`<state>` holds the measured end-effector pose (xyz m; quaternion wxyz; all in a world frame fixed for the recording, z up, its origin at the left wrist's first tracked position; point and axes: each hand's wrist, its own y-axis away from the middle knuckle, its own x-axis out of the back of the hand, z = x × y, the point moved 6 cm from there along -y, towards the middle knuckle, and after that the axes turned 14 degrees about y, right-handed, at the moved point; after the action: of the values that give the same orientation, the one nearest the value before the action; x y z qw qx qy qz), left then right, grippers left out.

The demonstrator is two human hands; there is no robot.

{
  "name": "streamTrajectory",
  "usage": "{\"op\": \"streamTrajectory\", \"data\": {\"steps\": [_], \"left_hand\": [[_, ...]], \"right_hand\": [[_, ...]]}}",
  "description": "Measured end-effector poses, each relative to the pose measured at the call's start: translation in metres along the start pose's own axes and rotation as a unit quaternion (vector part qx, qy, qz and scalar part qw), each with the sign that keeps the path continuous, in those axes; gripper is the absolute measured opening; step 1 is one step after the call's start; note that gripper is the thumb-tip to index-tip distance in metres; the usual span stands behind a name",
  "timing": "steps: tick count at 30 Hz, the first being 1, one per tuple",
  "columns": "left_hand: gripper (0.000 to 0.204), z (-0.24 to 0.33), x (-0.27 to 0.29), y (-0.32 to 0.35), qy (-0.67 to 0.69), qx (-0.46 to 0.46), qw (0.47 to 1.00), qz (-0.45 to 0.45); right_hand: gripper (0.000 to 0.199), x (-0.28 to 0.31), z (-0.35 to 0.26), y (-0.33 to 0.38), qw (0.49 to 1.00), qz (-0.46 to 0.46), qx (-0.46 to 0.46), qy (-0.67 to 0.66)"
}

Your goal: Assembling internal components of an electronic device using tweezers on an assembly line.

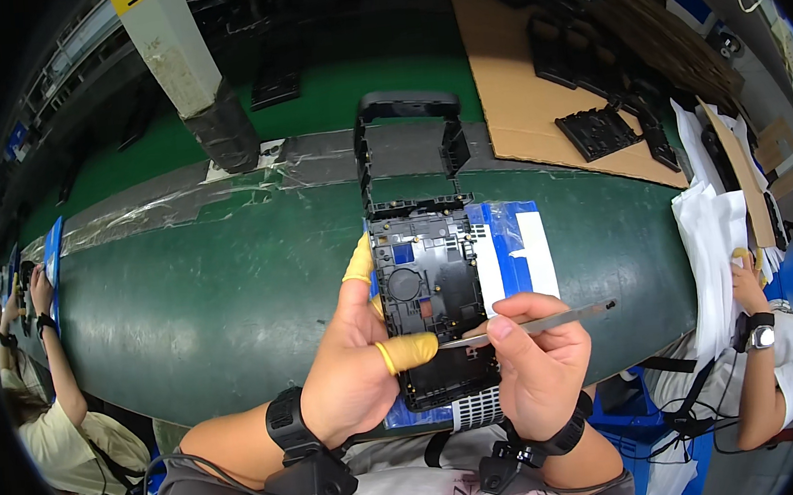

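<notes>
Left hand [355, 369] grasps black frame [432, 306] by left edge, long axis running away from body. Right hand [539, 362] pinches tweezers [540, 323], shaft lying crosswise over frame.

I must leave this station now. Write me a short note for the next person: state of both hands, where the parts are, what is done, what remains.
Left hand: holds the black plastic frame part by its left edge; yellow finger cots on thumb and index finger.
Right hand: grips metal tweezers, one end at the lower part of the frame.
Position: the frame is held over a blue-and-white sheet at the near edge of the green conveyor belt. Another black frame lies farther out on the belt.
Done: the frame is picked up and the tweezers are in place.
Left: the tweezers work itself; how far it has got cannot be told.
</notes>
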<state>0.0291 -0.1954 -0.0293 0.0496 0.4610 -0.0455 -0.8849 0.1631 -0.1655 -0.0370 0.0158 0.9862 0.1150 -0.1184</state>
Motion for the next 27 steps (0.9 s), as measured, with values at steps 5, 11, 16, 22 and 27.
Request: {"op": "streamTrajectory", "data": {"steps": [5,11,16,22,27], "left_hand": [[0.097,0.006,0.000,-0.005,-0.046,-0.016,0.999,-0.004],[0.087,0.039,0.002,-0.009,-0.003,-0.138,0.990,0.007],[0.046,0.046,0.015,-0.008,0.022,-0.154,0.985,0.080],[0.051,0.031,0.027,-0.014,0.038,-0.084,0.987,0.128],[0.040,0.022,0.021,-0.017,0.050,-0.055,0.993,0.087]], "right_hand": [[0.018,0.005,-0.004,-0.012,0.999,-0.003,-0.012,-0.037],[0.015,0.032,-0.012,-0.081,0.996,0.053,0.047,0.060],[0.014,0.042,0.019,-0.098,0.993,0.064,0.014,0.097],[0.014,0.040,0.021,-0.100,0.995,0.053,-0.005,0.081],[0.014,0.042,0.021,-0.101,0.994,0.060,0.001,0.087]]}}
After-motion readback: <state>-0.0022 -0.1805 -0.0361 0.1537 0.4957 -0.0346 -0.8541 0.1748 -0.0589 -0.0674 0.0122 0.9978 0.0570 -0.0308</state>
